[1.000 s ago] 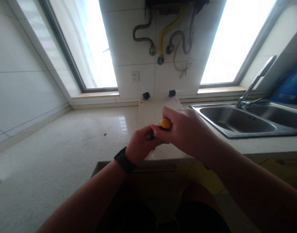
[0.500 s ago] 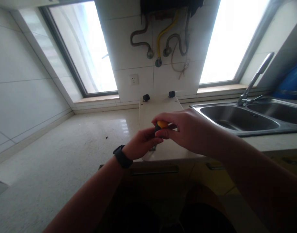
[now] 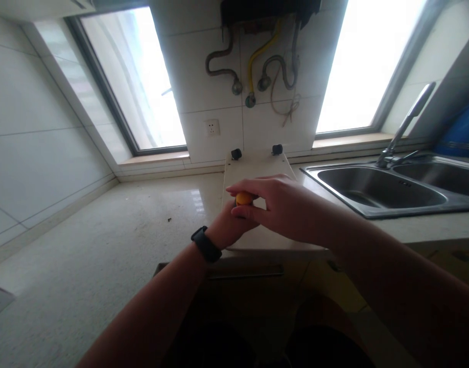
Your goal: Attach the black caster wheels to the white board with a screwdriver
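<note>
My right hand (image 3: 286, 203) is closed, thumb and fingers round an orange-and-black handle (image 3: 244, 198) that looks like a screwdriver's. Its rounded orange end faces up towards me; the shaft and tip are hidden. Just below, my left hand (image 3: 232, 225) is closed with its fingers out of sight, and what it grips cannot be made out. Both hands are over the near end of a pale flat panel (image 3: 257, 166) lying on the counter. At its far corners sit two black casters, the left one (image 3: 236, 154) and the right one (image 3: 277, 149).
A steel double sink (image 3: 357, 209) with a tall tap (image 3: 405, 125) is on the right. The speckled counter (image 3: 104, 245) stretches left, with a tiny dark bit (image 3: 169, 220) on it. Pipes (image 3: 251, 61) and a socket (image 3: 212, 128) are on the wall behind.
My right hand has shifted slightly left and tipped the handle, so its orange end now faces me more. My left hand has turned in beneath it. The panel appears slightly further right.
</note>
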Demonstrator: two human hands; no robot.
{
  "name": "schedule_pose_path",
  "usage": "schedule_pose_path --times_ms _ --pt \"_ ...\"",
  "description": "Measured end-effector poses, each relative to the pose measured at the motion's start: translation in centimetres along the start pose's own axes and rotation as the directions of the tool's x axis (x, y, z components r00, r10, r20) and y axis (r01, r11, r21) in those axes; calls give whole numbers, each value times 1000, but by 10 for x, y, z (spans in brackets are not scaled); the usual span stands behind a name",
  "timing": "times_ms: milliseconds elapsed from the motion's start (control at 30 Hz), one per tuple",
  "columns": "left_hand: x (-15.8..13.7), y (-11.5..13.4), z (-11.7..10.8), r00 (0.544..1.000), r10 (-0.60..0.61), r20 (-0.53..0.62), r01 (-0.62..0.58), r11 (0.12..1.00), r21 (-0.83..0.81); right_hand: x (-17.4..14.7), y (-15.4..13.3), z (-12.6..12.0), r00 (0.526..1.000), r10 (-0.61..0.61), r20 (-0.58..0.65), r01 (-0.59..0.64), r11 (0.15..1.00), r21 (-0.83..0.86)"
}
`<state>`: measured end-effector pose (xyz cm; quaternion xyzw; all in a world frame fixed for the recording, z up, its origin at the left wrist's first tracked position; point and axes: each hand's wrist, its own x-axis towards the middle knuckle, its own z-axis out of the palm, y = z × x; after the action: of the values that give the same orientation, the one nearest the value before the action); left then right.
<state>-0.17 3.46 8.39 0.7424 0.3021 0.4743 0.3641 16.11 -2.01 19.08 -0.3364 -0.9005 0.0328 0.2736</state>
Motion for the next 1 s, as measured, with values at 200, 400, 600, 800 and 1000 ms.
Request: schedule_pose_path --times_ms 200,400,600,800,1000 --pt "18 -4 -19 933 -105 345 172 970 -169 7 14 -10 980 -106 169 75 980 182" --pt "19 5 -20 928 -123 350 197 963 -183 6 12 -8 994 -33 103 19 991 131" --pt "-10 1 -14 989 8 149 43 941 -335 9 3 -5 998 55 41 -58 995 87" --pt "-14 -6 -6 997 25 71 -6 967 -254 15 0 4 990 138 14 -138 988 73" --pt "17 -3 -9 994 101 39 -91 975 -201 22 4 7 979 191 -69 -189 981 32"
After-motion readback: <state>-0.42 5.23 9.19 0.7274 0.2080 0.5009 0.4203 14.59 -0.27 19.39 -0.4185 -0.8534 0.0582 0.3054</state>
